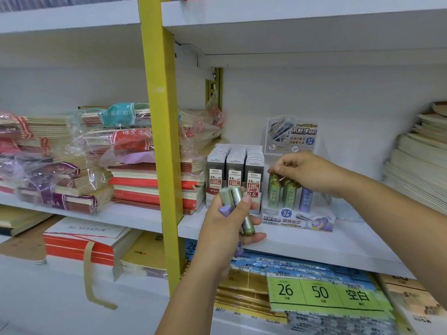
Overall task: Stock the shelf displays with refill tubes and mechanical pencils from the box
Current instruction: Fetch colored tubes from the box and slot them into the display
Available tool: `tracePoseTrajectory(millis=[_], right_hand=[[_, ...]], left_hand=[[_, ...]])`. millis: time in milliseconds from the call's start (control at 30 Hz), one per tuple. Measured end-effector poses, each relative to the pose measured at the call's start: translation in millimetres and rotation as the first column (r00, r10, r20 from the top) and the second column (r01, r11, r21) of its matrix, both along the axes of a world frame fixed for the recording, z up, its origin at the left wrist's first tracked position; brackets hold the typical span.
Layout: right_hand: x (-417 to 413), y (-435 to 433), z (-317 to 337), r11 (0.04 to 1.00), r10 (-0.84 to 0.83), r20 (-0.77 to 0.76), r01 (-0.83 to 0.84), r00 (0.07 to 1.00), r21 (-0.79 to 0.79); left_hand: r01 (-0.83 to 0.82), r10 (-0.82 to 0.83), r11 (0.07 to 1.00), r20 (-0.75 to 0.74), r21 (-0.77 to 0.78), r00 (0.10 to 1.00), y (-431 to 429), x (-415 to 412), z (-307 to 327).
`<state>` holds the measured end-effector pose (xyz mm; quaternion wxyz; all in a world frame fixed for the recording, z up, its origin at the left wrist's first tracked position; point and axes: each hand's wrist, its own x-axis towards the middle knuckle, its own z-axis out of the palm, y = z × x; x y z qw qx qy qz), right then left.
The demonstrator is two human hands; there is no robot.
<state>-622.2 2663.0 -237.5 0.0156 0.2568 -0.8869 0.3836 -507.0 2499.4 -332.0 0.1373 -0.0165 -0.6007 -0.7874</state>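
A refill-tube display [298, 220] with a tall header card stands on the white shelf [338, 245]. Green tubes [289, 195] and one purple tube [306, 198] stand upright in it. My right hand [312, 174] reaches over the display and pinches the cap of the leftmost green tube [274, 189]. My left hand [226, 222], in front of the shelf edge, grips a bundle of refill tubes [238, 206]: two green ones and a purple one. The stock box is not in view.
A tray of grey 0.5 HB lead cases [234, 175] stands just left of the display. A yellow upright [162, 141] splits the shelving; wrapped notebook stacks [101, 155] lie left of it. Paper stacks [416, 165] fill the right end. Loose-leaf packs [321, 293] lie on the lower shelf.
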Motion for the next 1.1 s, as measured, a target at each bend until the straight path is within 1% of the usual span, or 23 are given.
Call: tracePoseTrajectory(millis=[67, 100, 133, 167, 200, 233, 267, 300, 333, 367, 433, 500, 533, 633, 800, 900, 967, 1033, 1100], right_hand=[[2.8, 1.1, 1.0, 1.0, -0.016, 0.025, 0.016, 1.0, -0.002], [5.6, 1.9, 0.6, 1.0, -0.018, 0.006, 0.018, 1.0, -0.014], [8.9, 2.8, -0.4, 0.999, -0.029, -0.063, 0.027, 0.998, -0.04], [14.2, 3.1, -2.2, 0.995, -0.064, -0.17, 0.049, 0.983, -0.09], [22.4, 3.4, -4.4, 0.982, -0.114, -0.282, 0.065, 0.953, -0.178], [33.3, 4.5, -7.5, 0.954, -0.158, -0.353, 0.05, 0.922, -0.296], [44.3, 6.5, -11.6, 0.917, -0.175, -0.378, 0.01, 0.909, -0.399], [55.6, 9.2, -16.8, 0.893, -0.153, -0.38, -0.037, 0.912, -0.448], [65.7, 11.8, -23.5, 0.892, -0.099, -0.367, -0.08, 0.925, -0.444], [74.6, 13.7, -31.1, 0.907, -0.032, -0.33, -0.112, 0.943, -0.407], [87.2, 14.8, -45.5, 0.929, 0.099, -0.203, -0.164, 0.974, -0.332], [91.8, 11.5, -55.1, 0.923, 0.186, -0.07, -0.199, 0.98, -0.329], [92.6, 9.5, -58.2, 0.916, 0.196, -0.037, -0.196, 0.98, -0.351], [92.7, 8.8, -58.4, 0.888, 0.156, -0.03, -0.154, 0.987, -0.434], [89.2, 17.3, -54.9, 0.87, 0.126, -0.029, -0.124, 0.992, -0.476], [87.2, 16.9, -55.6, 0.796, 0.113, 0.016, -0.081, 0.993, -0.599], [85.9, 15.9, -56.7, 0.744, 0.138, 0.047, -0.072, 0.989, -0.665], [85.1, 14.9, -57.0, 0.717, 0.179, 0.048, -0.096, 0.983, -0.691], [84.7, 13.5, -56.8, 0.714, 0.18, 0.02, -0.116, 0.984, -0.691]], left_hand=[[0.006, -0.005, 1.0, 0.01, -0.02, 1.0, 0.3, 2.7, 1.7], [0.015, -0.015, 1.0, 0.01, -0.026, 1.0, 0.4, 3.8, 2.3], [0.03, -0.03, 0.999, 0.007, -0.027, 1.0, 0.4, 4.3, 2.7], [0.045, -0.045, 0.999, 0.002, -0.028, 0.999, 0.7, 5.3, 3.3], [0.057, -0.058, 0.998, -0.004, -0.03, 0.998, 1.2, 6.4, 3.5], [0.067, -0.068, 0.997, -0.007, -0.033, 0.998, 2.0, 8.3, 4.5], [0.073, -0.073, 0.997, -0.006, -0.036, 0.997, 2.9, 10.6, 6.0], [0.072, -0.072, 0.997, -0.001, -0.034, 0.997, 3.8, 12.9, 7.8], [0.065, -0.065, 0.998, 0.003, -0.021, 0.998, 4.7, 14.8, 9.5], [0.054, -0.054, 0.999, 0.004, 0.001, 0.999, 5.4, 16.1, 10.6], [0.054, -0.054, 0.996, -0.013, 0.067, 0.998, 7.7, 17.3, 11.3], [0.069, -0.066, 0.992, -0.036, 0.109, 0.997, 11.2, 16.3, 10.5], [0.075, -0.07, 0.99, -0.043, 0.119, 0.997, 12.9, 15.7, 9.8], [0.074, -0.066, 0.99, -0.066, 0.123, 0.996, 13.9, 14.8, 9.1], [-0.044, 0.045, 0.999, -0.021, 0.021, 0.999, 6.1, 12.6, 6.9], [-0.073, 0.073, 0.995, 0.003, -0.067, 0.997, 7.5, 11.2, 5.1], [-0.072, 0.073, 0.992, 0.001, -0.099, 0.997, 9.4, 10.1, 5.0], [-0.072, 0.073, 0.993, 0.006, -0.095, 0.997, 10.6, 9.4, 5.8], [-0.068, 0.069, 0.994, 0.016, -0.083, 0.997, 11.0, 9.6, 6.9]])
